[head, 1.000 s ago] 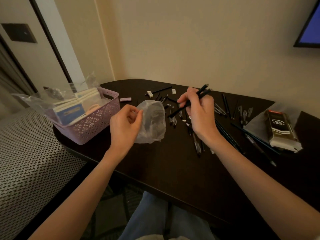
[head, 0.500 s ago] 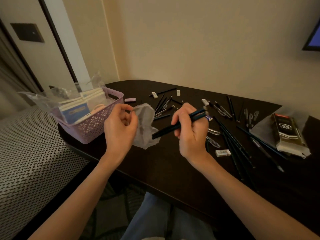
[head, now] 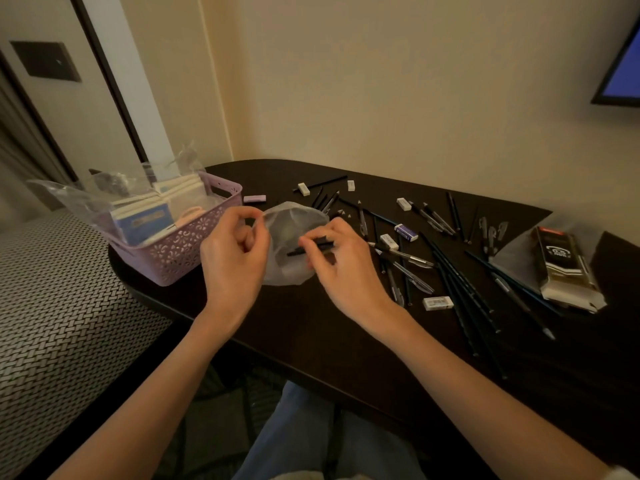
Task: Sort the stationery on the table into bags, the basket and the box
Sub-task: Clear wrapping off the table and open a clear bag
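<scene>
My left hand (head: 235, 258) pinches the edge of a small clear plastic bag (head: 289, 230) above the dark table (head: 311, 334). My right hand (head: 341, 268) holds a few black pens (head: 311, 248) with their tips inside the bag's mouth. Several black pens and pencils (head: 457, 282) lie scattered to the right, with white erasers (head: 438, 303) among them. A purple basket (head: 176, 254) with notebooks stands at the left. A dark pen box (head: 562, 268) lies on a plastic sheet at the far right.
A clear bag (head: 79, 199) hangs over the basket's far side. A pink eraser (head: 254, 198) lies behind the basket. A woven-pattern bed or bench (head: 52, 323) adjoins the table's left edge. The wall runs close behind the table.
My right hand brought the black pens leftward from the scattered pile to the bag and their tips went into its mouth. My left hand kept hold of the bag.
</scene>
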The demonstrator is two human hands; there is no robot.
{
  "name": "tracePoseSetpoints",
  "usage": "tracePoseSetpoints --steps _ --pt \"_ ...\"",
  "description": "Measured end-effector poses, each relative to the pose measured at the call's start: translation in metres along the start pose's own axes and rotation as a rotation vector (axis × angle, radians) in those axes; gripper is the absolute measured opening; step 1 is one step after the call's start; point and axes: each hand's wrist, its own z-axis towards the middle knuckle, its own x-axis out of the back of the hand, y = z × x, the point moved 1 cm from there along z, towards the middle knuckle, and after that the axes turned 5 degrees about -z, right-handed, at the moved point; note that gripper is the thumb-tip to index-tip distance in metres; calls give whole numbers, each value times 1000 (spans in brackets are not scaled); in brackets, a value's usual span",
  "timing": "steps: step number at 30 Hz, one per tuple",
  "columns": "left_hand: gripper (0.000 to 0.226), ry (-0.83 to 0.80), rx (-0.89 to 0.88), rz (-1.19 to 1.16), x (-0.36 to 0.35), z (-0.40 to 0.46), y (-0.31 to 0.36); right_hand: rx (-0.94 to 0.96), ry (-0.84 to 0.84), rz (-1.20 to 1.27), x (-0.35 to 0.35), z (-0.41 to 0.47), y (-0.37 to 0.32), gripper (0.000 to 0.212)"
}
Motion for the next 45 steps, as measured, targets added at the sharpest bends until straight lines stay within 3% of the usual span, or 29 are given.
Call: tracePoseSetpoints --steps 4,7,14,18,22,27,30,33,37,42,45 --pt "7 4 -39 -5 6 -4 13 -13 -87 43 2 6 -2 18" --pt "8 -29 7 10 2 -6 12 -147 -156 164 -4 12 1 19" --pt "31 -104 165 48 -11 -10 3 -602 -235 729 -29 12 10 24" --pt "20 -141 178 40 -16 -13 -3 -766 -350 1015 -38 14 11 26" --pt "21 -135 139 50 -16 -16 -9 -772 -455 932 -46 19 18 28" --pt "18 -89 178 -54 -15 -18 -9 -768 -714 903 -50 21 22 36" --pt "19 -48 217 -66 -20 -18 -11 -707 -762 876 -52 22 27 47" --pt "25 -38 273 -95 -28 -16 -12 -598 -725 617 -48 27 40 56" --pt "22 -54 312 -204 -40 -17 -4 -538 -643 469 -11 22 46 55" --pt "32 -122 390 -285 -60 -27 4 -620 -128 283 57 5 66 28" --pt "27 -141 415 -313 -70 -34 10 -726 38 -183 94 -14 91 20"
